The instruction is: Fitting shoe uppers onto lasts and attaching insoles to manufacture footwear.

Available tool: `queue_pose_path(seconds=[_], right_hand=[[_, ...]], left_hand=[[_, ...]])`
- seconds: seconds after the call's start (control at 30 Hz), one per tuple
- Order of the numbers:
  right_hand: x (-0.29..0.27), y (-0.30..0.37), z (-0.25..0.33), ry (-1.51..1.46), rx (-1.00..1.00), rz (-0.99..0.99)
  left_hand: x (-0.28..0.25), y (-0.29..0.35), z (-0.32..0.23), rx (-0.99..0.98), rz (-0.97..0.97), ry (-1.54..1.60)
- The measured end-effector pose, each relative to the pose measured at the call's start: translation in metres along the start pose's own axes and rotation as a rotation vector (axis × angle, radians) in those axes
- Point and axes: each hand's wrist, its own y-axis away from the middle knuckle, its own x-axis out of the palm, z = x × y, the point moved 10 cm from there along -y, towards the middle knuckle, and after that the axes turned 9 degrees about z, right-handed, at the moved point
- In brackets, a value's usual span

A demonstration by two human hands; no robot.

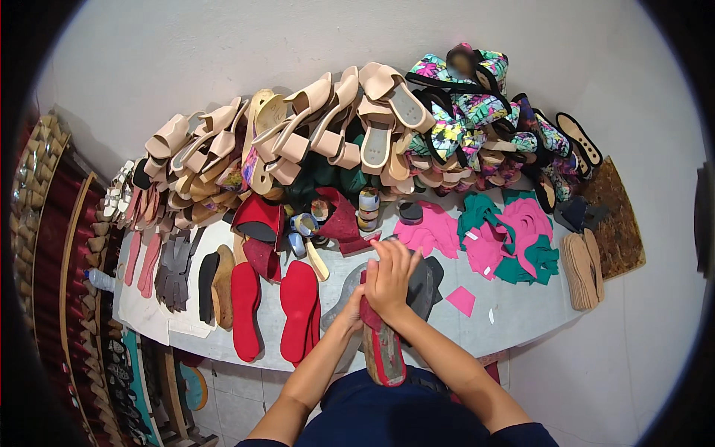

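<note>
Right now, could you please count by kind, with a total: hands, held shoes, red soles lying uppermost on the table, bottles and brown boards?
Left hand and right hand: 2
Held shoe: 1
Uppermost red soles: 2 (at least one more lies under the right one)
Bottle: 1
Brown board: 1
Total: 7
</note>
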Motion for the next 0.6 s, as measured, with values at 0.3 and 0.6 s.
queue_pose_path(seconds=[0.3,0.6], right_hand=[[0.024,-0.019,-0.077,-0.854,0.418,0.069],[0.000,0.001,-0.052,0.022,0.054,-0.081]], left_hand=[[0.016,0.006,-0.014,0.008,0.030,-0.019],[0.024,0.010,-0.012,-0.049,-0.048,-0.077]])
